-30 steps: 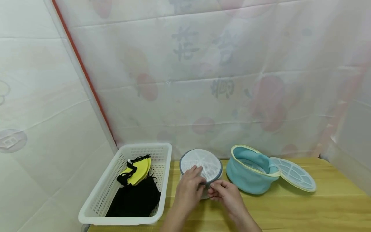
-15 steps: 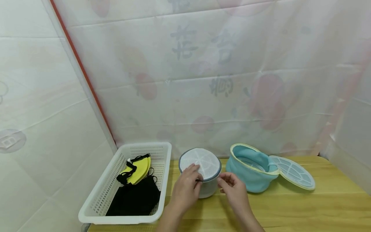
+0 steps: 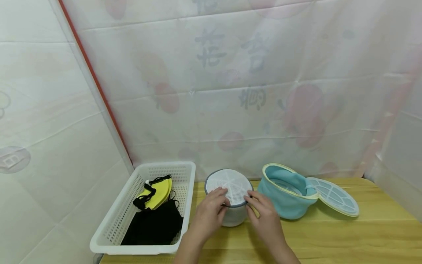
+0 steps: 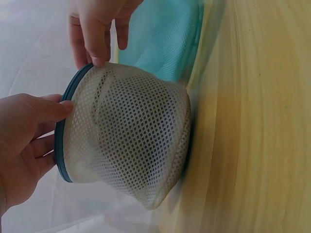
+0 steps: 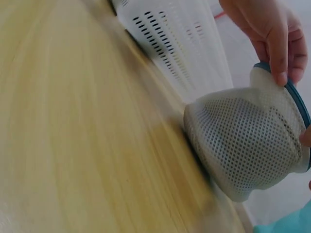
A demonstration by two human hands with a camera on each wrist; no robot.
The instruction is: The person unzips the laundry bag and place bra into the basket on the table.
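A white mesh laundry bag (image 3: 232,181), round with a blue zip rim, stands on the table with its lid lying over the top. My left hand (image 3: 209,212) pinches the rim at the front left, its fingertips over the lid's edge and its thumb below. To the right along the same rim, my right hand (image 3: 263,216) pinches the edge between thumb and fingers. The left wrist view shows the side of the mesh bag (image 4: 141,126) sagging in folds beneath both hands. Whatever lies inside the bag is hidden.
On the left stands a white plastic basket (image 3: 189,220) with a yellow bra cup piece with black straps (image 3: 161,192) and a black garment (image 3: 155,227). A teal mesh bag (image 3: 285,201) stands at the right, its round lid (image 3: 339,198) folded open on the wooden table (image 3: 362,242).
My right hand first slid right along the rim, then came up onto the bag's front right edge. My left hand stays on the front left rim, holding it.
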